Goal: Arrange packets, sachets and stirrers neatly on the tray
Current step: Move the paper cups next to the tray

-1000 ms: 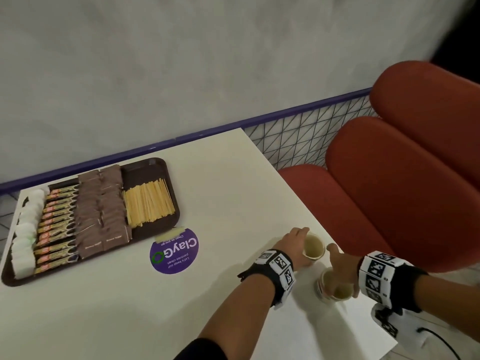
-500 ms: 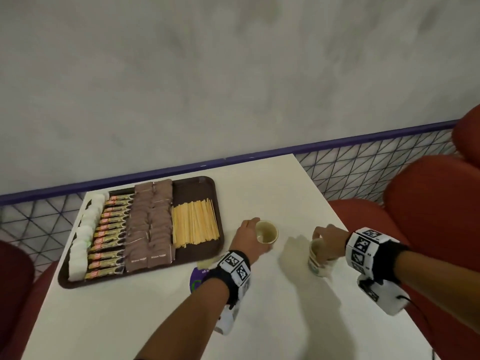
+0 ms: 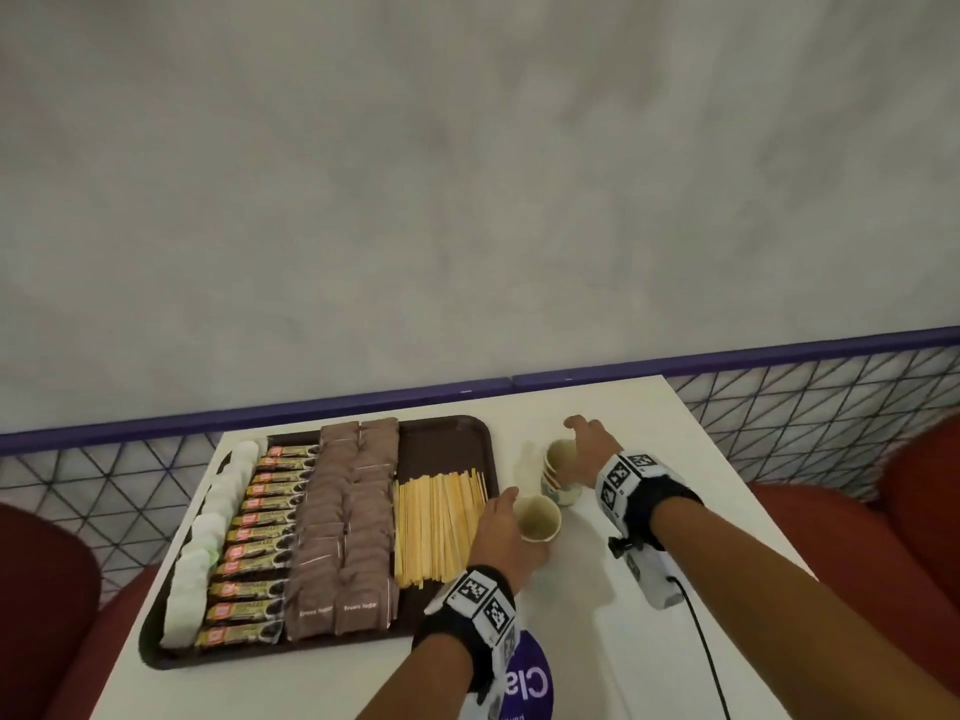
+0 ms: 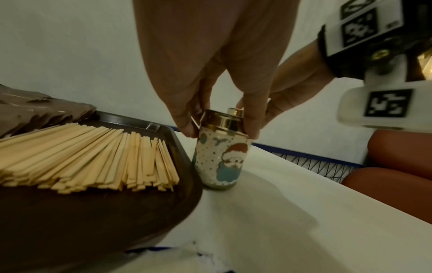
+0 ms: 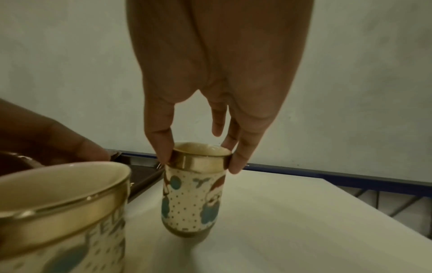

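Note:
A brown tray [image 3: 441, 449] holds a column of white sachets [image 3: 202, 537], orange-and-black packets [image 3: 260, 537], brown sugar packets [image 3: 340, 522] and a fan of wooden stirrers [image 3: 436, 527]. My left hand [image 3: 501, 532] pinches the gold rim of a Santa-printed paper cup [image 3: 540, 519] just right of the tray. In the left wrist view that hand [image 4: 223, 129] holds the cup [image 4: 222, 160] upright, its base at the tabletop beside the tray [image 4: 93, 221] and stirrers [image 4: 81, 157]. My right hand [image 3: 587, 444] pinches the rim of a second cup [image 3: 558, 472], farther back. The right wrist view shows this hand [image 5: 201, 158] on its cup [image 5: 191, 199].
The white table [image 3: 649, 641] carries a round purple sticker [image 3: 524, 683] near my left wrist. Red seats [image 3: 883, 563] flank the table. A purple rail with wire mesh [image 3: 779, 356] runs along the far edge, below a grey wall. A black cable hangs from my right wrist device.
Both hands have carried their cups from the table's right edge leftward to the tray's right side. The head view has swung left and now faces the tray squarely.

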{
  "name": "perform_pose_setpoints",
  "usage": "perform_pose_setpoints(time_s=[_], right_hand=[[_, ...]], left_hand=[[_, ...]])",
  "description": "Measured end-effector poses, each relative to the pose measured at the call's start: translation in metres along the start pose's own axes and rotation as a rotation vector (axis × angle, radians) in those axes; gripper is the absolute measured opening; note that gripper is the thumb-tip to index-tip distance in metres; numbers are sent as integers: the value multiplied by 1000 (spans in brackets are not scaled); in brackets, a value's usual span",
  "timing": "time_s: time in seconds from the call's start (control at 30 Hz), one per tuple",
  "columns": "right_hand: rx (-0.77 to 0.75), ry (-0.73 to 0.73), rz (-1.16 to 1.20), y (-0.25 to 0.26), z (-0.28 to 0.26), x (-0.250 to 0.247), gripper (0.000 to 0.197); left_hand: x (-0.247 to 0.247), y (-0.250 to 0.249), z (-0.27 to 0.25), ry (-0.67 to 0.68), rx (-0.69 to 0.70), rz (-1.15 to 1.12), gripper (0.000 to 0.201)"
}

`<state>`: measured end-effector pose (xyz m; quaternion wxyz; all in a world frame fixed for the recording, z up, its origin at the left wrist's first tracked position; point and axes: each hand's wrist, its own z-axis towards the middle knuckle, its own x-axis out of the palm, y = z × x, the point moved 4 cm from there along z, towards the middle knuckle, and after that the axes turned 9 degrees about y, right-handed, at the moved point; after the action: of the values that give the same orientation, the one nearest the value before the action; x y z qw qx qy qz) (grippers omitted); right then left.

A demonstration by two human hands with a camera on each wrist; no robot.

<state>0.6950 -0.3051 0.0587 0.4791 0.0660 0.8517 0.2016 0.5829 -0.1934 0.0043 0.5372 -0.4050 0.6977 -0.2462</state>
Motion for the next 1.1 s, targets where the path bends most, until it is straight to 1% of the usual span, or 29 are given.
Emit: perform_pose_setpoints(time_s=[0.07,0.13,0.23,0.37,0.47,0.67,0.77,1.1], right_hand=[[-32,-7,27,14,9,5,79],[-55,-13,38,25,16,11,80],[-109,-16,75,38,23,20,82],[-186,-25,171,45,23,25,93],[-177,-45,170,42,22,20,95],[-168,-29,170,42,21,19,84],[-168,-22,172,41,22,19,84],[-185,2,180,39,21,21,83]], left_hand=[[0,1,-1,-9,5,-27,84],[0,3,-2,-18,12,-60,83],[-1,5,-7,-48,62,-130,64],[-2,8,-11,-54,115,-145,60],[-6,9,-13,-42,121,-137,61],[-7,7,-13,-53,101,-99,57],[-8,6,-11,-70,94,-95,57],[-7,4,-10,-61,73,-64,61]])
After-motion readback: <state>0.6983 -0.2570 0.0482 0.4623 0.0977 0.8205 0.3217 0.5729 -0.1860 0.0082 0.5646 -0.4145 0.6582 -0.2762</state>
